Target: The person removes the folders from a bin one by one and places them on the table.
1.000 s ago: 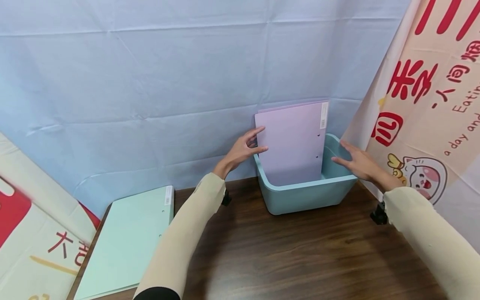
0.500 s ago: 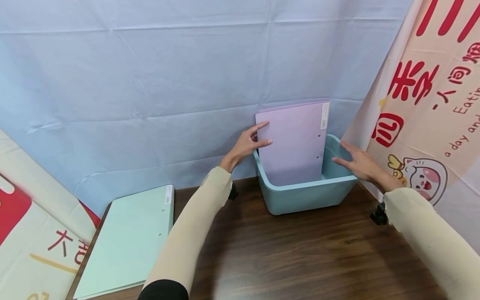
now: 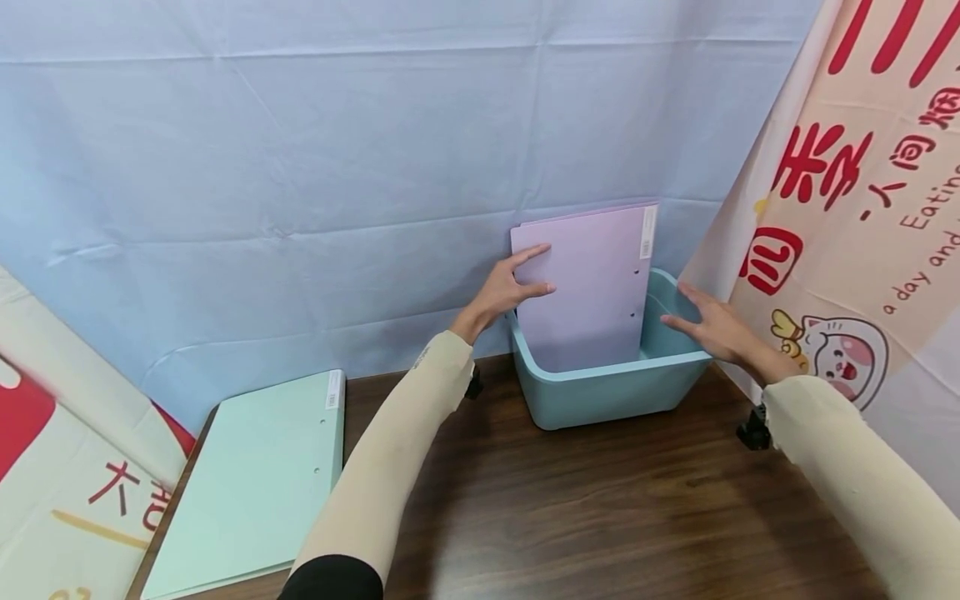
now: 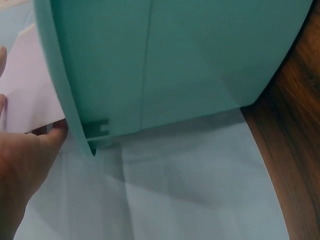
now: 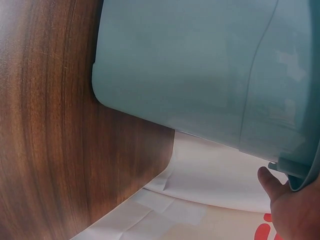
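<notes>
More of the folder (image 3: 592, 321) is now overlapped by the left hand (image 3: 498, 292), digits apart, so a hold seems nearer; the bin (image 3: 607, 400) is gripped at its rim by the right hand (image 3: 724, 330).

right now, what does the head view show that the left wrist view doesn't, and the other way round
Only the head view shows the green folder, the right hand and the white label on the purple folder.

Only the left wrist view shows a small notched tab on the outside of the bin.

Both show the bin, part of the purple folder, the left hand, the pale blue cloth and the wooden table.
</notes>
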`<state>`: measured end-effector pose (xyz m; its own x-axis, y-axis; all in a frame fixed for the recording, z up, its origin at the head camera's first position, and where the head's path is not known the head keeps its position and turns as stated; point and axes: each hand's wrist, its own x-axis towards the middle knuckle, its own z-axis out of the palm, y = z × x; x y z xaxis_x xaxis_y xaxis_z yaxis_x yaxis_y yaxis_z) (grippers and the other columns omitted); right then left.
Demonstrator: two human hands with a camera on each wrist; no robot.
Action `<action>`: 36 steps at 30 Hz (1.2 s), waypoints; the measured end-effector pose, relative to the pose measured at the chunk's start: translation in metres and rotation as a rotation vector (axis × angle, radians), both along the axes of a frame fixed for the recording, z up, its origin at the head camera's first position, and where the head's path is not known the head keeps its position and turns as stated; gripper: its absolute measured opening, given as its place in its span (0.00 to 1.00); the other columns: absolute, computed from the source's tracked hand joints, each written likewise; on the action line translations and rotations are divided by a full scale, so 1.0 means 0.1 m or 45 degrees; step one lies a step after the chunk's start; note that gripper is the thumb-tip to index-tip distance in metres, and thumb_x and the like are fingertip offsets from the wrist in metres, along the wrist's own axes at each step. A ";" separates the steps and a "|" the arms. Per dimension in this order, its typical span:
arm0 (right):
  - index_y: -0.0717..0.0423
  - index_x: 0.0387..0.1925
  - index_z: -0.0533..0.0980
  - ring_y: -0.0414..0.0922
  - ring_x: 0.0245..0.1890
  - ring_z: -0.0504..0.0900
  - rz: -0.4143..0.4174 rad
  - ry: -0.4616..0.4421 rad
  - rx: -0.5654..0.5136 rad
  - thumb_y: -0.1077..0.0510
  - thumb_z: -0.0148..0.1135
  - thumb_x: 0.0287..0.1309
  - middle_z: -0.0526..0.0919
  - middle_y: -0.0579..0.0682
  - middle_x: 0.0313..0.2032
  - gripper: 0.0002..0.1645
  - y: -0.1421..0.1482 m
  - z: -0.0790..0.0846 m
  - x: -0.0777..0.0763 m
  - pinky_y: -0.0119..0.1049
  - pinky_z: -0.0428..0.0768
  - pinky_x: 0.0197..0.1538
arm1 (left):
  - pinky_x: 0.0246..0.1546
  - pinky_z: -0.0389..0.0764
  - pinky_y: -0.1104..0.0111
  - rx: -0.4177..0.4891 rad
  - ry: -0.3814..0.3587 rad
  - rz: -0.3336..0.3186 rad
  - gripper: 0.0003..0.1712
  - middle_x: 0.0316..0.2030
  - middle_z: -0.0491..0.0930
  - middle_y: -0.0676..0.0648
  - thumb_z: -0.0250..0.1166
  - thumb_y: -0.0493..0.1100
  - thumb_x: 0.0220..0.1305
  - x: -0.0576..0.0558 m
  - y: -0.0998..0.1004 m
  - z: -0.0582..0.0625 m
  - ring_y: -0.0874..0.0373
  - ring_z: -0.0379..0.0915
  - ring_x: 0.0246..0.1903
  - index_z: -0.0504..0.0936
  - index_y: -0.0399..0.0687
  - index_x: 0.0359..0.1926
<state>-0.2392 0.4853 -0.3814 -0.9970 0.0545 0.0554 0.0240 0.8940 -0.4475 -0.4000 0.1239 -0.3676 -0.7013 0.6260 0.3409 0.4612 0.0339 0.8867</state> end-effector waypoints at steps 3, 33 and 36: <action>0.59 0.85 0.36 0.76 0.79 0.42 -0.008 -0.008 0.000 0.30 0.54 0.75 0.39 0.72 0.82 0.61 -0.01 0.00 0.01 0.80 0.50 0.71 | 0.75 0.67 0.54 0.006 0.034 0.003 0.42 0.77 0.68 0.59 0.80 0.45 0.63 0.02 0.06 -0.02 0.64 0.57 0.77 0.75 0.63 0.76; 0.61 0.85 0.36 0.76 0.79 0.42 0.004 0.004 -0.008 0.31 0.54 0.76 0.39 0.73 0.82 0.61 0.00 0.00 0.00 0.80 0.50 0.71 | 0.67 0.76 0.65 0.150 0.250 0.385 0.41 0.66 0.82 0.54 0.75 0.22 0.57 0.22 0.26 -0.21 0.60 0.72 0.70 0.85 0.60 0.67; 0.62 0.85 0.36 0.76 0.79 0.42 0.015 0.009 -0.003 0.31 0.54 0.76 0.40 0.73 0.82 0.61 0.01 -0.01 -0.01 0.80 0.50 0.71 | 0.67 0.76 0.65 0.151 0.251 0.391 0.40 0.66 0.82 0.54 0.75 0.23 0.57 0.23 0.24 -0.21 0.59 0.72 0.70 0.85 0.61 0.67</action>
<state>-0.2400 0.4858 -0.3828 -0.9971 0.0433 0.0623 0.0107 0.8932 -0.4495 -0.3768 0.1479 -0.3889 -0.7638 0.3446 0.5457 0.6078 0.0995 0.7878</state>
